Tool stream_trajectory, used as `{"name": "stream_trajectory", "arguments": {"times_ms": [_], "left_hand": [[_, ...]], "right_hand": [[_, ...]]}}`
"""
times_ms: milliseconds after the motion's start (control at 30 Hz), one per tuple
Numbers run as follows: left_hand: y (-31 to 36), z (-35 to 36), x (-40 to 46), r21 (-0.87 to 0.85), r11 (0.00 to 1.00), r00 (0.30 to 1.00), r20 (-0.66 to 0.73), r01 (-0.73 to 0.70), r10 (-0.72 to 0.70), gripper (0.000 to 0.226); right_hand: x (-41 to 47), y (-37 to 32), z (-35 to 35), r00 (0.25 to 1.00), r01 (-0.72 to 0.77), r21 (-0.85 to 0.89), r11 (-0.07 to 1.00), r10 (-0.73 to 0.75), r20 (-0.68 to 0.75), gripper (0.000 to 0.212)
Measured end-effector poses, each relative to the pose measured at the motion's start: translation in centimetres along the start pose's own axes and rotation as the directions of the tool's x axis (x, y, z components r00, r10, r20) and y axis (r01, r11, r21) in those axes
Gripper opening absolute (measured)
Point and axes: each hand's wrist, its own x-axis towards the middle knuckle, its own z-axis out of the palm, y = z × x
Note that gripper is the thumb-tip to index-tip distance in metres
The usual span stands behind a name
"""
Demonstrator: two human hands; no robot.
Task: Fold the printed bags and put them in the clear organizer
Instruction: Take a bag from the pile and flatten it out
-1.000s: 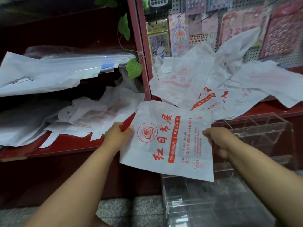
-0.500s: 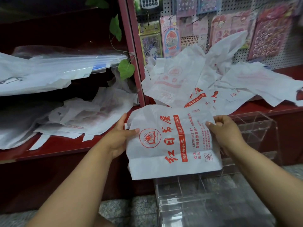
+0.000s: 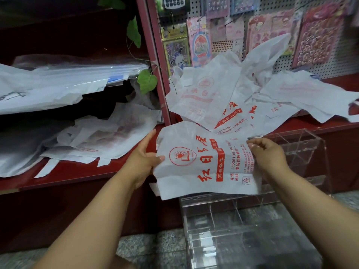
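A white printed bag (image 3: pixel 206 162) with red lettering is held above the clear organizer (image 3: pixel 252 226), which stands on the stone floor against the red shelf (image 3: pixel 77 175). The bag's left edge is gripped by the left hand (image 3: pixel 143 162), thumb laid on the printed face and fingers behind it. Its upper right corner is pinched by the curled fingers of the right hand (image 3: pixel 266 154).

Compared with half a second ago, the right hand has been drawn inward across the bag, so that the right part of the sheet is buckled and its right margin of print is partly covered. The bag's bottom edge hangs just above the organizer's rear wall, much as before. A second ago the bag was held tilted and flatter; it is now squarer to the organizer and more rumpled.

A loose heap of bags (image 3: pixel 242 98) lies on the shelf behind the organizer, unchanged. More bags (image 3: pixel 97 138) are spread on the shelf to the organizer's left.
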Motion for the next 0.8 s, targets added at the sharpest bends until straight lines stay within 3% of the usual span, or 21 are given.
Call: {"name": "stream_trajectory", "arguments": {"times_ms": [67, 200, 333, 500, 633, 800], "left_hand": [[0.2, -0.2, 0.2, -0.004, 0.999, 0.994, -0.099, -0.037, 0.037, 0.061], [-0.1, -0.6, 0.0, 0.034, 0.999, 0.999, -0.028, 0.021, -0.020, 0.035], [0.3, -0.9, 0.2, 0.020, 0.999, 0.997, -0.073, -0.024, 0.026, 0.038], [2.3, -1.4, -1.0, -0.100, 0.987, 0.992, -0.004, -0.128, 0.128, 0.053], [2.8, -1.2, -1.8, 0.016, 0.985, 0.985, 0.017, -0.171, 0.170, 0.049], [2.9, -1.5, -2.0, 0.113, 0.978, 0.972, -0.139, -0.173, 0.188, 0.030]], "right_hand": [[0.0, -0.1, -0.1, 1.000, 0.004, 0.023, 1.000, -0.004, 0.013, 0.009], [-0.3, -0.6, -0.3, 0.992, 0.038, -0.008, 0.999, -0.037, 0.123, 0.012], [-0.9, -1.9, -0.9, 0.969, 0.018, 0.105, 0.994, -0.043, 0.244, 0.021], [-0.8, -3.6, -1.7, 0.958, 0.094, 0.211, 0.973, -0.147, 0.248, 0.046], [-0.7, -4.2, -1.4, 0.955, 0.018, 0.355, 0.935, -0.121, 0.271, 0.050], [-0.9, -4.0, -1.4, 0.946, 0.145, 0.222, 0.964, -0.201, 0.254, 0.046]]}}
